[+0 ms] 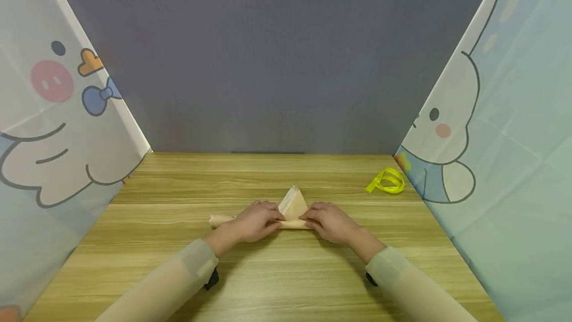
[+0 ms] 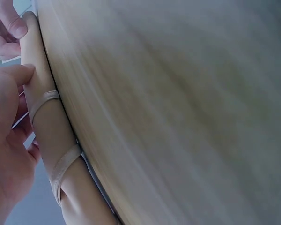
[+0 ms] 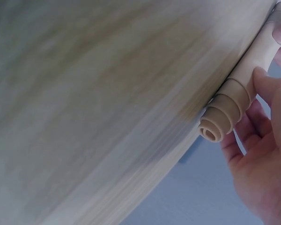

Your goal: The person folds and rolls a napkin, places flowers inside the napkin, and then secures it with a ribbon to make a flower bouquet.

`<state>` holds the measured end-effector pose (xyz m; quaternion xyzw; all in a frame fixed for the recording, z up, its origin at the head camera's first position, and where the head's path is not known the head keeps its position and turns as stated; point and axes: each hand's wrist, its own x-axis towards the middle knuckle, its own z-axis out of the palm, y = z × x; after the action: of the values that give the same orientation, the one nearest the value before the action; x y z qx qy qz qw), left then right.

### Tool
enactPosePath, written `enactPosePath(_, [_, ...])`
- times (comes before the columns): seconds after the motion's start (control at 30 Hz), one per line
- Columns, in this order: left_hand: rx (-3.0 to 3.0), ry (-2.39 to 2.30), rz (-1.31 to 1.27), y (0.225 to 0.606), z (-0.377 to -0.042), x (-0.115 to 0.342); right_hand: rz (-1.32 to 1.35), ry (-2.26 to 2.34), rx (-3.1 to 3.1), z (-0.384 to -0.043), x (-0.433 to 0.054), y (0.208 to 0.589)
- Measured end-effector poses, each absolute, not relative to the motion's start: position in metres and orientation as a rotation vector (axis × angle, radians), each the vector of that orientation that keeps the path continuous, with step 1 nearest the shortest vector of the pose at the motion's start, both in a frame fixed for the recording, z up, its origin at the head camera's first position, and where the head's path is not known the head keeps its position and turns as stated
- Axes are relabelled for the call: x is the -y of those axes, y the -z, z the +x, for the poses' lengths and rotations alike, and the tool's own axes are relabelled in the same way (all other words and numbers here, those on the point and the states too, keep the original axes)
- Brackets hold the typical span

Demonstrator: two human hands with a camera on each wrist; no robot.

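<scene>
A beige cloth is wound into a slim roll (image 1: 296, 224) lying crosswise on the wooden table, its last corner (image 1: 296, 206) sticking up as a triangle on the far side. My left hand (image 1: 256, 221) pinches the roll just left of that corner, thumb on the near side. Just right of the corner, my right hand (image 1: 331, 221) pinches it too. The left wrist view shows stepped layer edges along the roll (image 2: 47, 117), with both thumbs on it. In the right wrist view, the roll's end (image 3: 213, 131) shows a spiral of layers.
A coiled yellow ribbon (image 1: 373, 184) lies at the table's back right. Behind the table (image 1: 201, 178) stands a dark grey panel (image 1: 277, 63). Cartoon-printed cloths (image 1: 67, 138) hang along the left and right sides.
</scene>
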<state>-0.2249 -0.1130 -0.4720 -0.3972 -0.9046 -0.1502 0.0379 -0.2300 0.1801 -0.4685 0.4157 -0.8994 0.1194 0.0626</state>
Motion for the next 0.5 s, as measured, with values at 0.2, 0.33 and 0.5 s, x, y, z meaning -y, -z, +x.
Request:
enactPosePath(0.2, [2.801,0.505,-1.204,0.4716,-0.2238,0.1133,1.221,-0.342,2.752,-0.2289,-0.1796,0.4689])
enactPosePath(0.33, [2.81,0.541,-1.183,0.4732,-0.2244,0.1136,1.231,-0.395,2.726,-0.2301,-0.179,0.4698])
enactPosePath(0.5, [2.776,0.544,-1.181,0.475,-0.2261,0.1131,1.256,-0.447,2.684,-0.2301,-0.1783,0.469])
